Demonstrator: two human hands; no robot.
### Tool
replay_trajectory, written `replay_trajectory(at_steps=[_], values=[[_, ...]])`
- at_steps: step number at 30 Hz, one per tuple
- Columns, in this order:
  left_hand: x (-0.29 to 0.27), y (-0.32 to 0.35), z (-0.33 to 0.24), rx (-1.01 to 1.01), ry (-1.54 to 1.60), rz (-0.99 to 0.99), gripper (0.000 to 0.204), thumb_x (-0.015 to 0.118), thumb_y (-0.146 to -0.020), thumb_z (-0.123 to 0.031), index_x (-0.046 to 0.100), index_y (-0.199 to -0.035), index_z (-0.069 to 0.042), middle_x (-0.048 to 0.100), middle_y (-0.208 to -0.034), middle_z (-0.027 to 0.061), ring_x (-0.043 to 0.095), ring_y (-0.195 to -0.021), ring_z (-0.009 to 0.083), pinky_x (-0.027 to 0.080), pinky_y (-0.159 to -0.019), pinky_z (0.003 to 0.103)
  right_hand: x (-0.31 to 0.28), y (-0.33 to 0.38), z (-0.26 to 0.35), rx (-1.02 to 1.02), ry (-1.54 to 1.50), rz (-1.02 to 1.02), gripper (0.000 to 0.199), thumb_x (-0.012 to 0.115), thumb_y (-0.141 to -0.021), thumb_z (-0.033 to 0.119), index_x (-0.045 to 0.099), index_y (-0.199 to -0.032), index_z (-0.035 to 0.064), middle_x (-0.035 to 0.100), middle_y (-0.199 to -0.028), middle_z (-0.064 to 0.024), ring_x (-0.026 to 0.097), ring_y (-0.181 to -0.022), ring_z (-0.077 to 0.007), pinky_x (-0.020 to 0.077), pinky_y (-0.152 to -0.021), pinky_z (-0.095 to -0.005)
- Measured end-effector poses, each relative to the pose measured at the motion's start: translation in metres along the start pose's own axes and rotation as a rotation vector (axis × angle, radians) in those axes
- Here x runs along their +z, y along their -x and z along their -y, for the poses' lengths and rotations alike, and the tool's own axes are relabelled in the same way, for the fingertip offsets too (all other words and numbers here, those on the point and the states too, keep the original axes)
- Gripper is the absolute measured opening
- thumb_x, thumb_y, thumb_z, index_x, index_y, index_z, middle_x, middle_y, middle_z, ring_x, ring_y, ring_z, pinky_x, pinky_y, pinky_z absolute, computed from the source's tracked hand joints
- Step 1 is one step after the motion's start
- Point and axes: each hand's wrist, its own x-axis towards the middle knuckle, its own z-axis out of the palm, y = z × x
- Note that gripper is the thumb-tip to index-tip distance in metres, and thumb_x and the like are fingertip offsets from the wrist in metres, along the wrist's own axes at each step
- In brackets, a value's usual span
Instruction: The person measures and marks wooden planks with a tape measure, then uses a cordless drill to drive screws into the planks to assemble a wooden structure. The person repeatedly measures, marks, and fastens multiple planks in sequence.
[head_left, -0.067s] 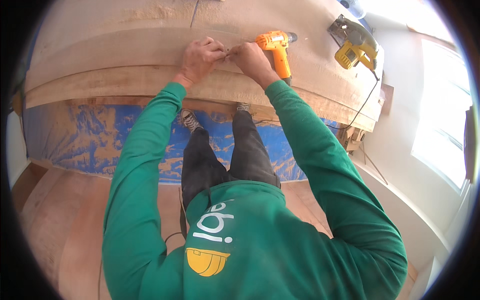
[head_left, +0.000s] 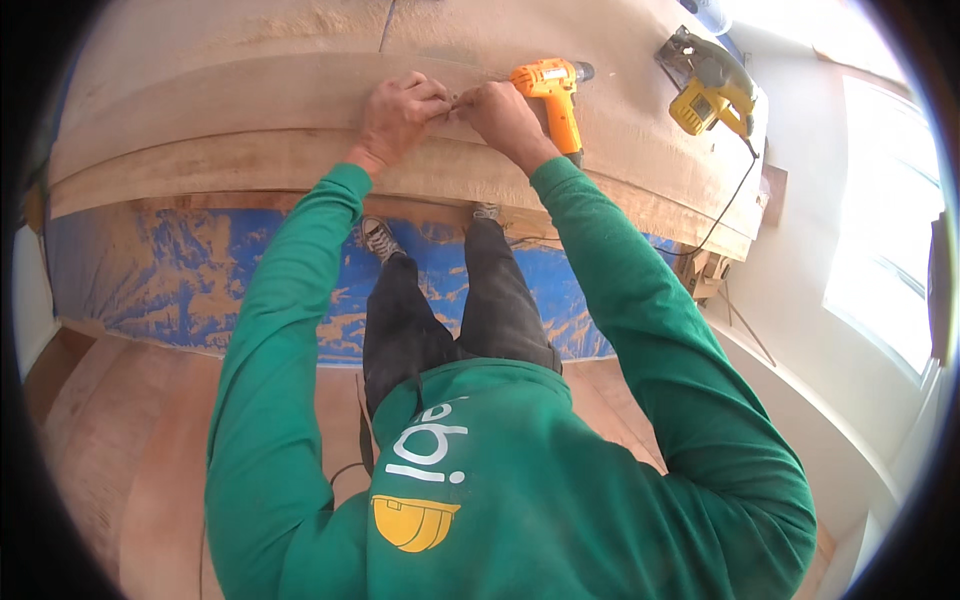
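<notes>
Both my hands meet over a long wooden board (head_left: 250, 110) on the workbench. My left hand (head_left: 398, 112) is curled with its fingertips pinched together against those of my right hand (head_left: 498, 112). A small thin item sits between the fingertips; I cannot tell what it is. An orange cordless drill (head_left: 552, 92) lies on the board just right of my right hand, touching or nearly touching it. Green sleeves cover both forearms.
A yellow circular saw (head_left: 712, 88) rests at the far right end of the bench, its cord (head_left: 728, 195) hanging over the edge. Blue sheeting (head_left: 170, 270) dusted with sawdust covers the floor under the bench. A bright window (head_left: 885, 210) is at right.
</notes>
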Motion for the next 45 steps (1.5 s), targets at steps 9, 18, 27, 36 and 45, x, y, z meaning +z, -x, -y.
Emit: replay_trajectory(at_steps=[9,18,27,36,45], values=[[-0.006,-0.011,0.005,0.028,0.068,0.060,0.018,0.085,-0.090,-0.023,0.085,-0.105,-0.013,0.076,-0.114,-0.0010,0.068,-0.119,0.0245,0.056,-0.100,0.043,0.026,-0.014,-0.027,-0.114,0.242,-0.016,0.022,0.070,-0.094,0.016,0.082,-0.084,0.0014,0.079,-0.089,-0.0236,0.080,-0.088,-0.0401,0.0649,-0.081,-0.0505],[-0.007,-0.014,0.006,0.077,0.065,0.098,0.019,0.088,-0.089,-0.018,0.083,-0.105,-0.009,0.075,-0.116,-0.0010,0.068,-0.117,0.0258,0.056,-0.099,0.043,0.037,-0.004,-0.017,-0.118,0.100,-0.147,0.015,0.076,-0.086,0.017,0.084,-0.083,0.0046,0.079,-0.088,-0.0226,0.080,-0.091,-0.0408,0.0640,-0.083,-0.0510],[-0.018,-0.024,-0.002,0.113,0.050,0.077,0.014,0.088,-0.087,-0.016,0.083,-0.100,-0.014,0.075,-0.112,-0.0029,0.069,-0.112,0.0244,0.056,-0.098,0.042,0.030,-0.001,-0.015,-0.077,0.138,-0.046,0.014,0.074,-0.091,0.016,0.083,-0.094,0.0060,0.080,-0.095,-0.0199,0.080,-0.096,-0.0386,0.0640,-0.085,-0.0499],[-0.018,-0.016,-0.002,0.015,0.046,0.073,0.010,0.087,-0.091,-0.031,0.083,-0.091,-0.021,0.074,-0.109,-0.0107,0.065,-0.115,0.0159,0.051,-0.096,0.040,-0.081,0.031,-0.067,0.522,0.220,-0.365,0.098,0.092,-0.088,0.038,0.045,-0.156,-0.0155,0.065,-0.136,-0.0336,0.062,-0.135,-0.0456,0.0541,-0.112,-0.0496],[-0.015,-0.012,0.003,0.040,0.062,0.029,0.007,0.088,-0.089,-0.028,0.084,-0.091,-0.023,0.074,-0.107,-0.0107,0.066,-0.112,0.0182,0.051,-0.096,0.040,-0.060,-0.010,-0.090,0.552,0.235,-0.111,0.084,0.085,-0.087,0.030,0.053,-0.149,-0.0188,0.068,-0.138,-0.0368,0.064,-0.138,-0.0455,0.0555,-0.111,-0.0500]])
